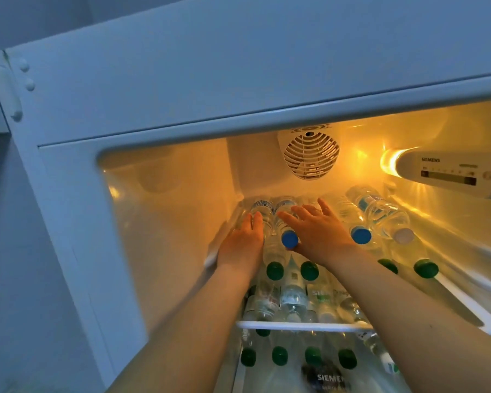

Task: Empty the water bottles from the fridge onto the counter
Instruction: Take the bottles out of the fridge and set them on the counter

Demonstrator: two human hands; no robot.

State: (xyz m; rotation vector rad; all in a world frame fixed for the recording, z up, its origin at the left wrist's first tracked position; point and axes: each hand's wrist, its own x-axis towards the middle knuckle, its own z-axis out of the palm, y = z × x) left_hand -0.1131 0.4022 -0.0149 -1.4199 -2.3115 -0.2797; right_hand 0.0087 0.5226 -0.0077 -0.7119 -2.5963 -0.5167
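Both hands, left and right, reach open-fingered over the bottle; probably heavy, slick; grip its middle.

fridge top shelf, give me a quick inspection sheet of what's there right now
surface: top shelf lit, stacked with lying bottles
job's things: blue-cap bottle between the hands; second blue cap; white cap; green caps below
clutter: nothing seen
grippers: left hand flat beside the bottles, right hand spread over them, neither gripping
cables: nothing seen
surroundings: fan grille, control panel, more bottles on lower shelf
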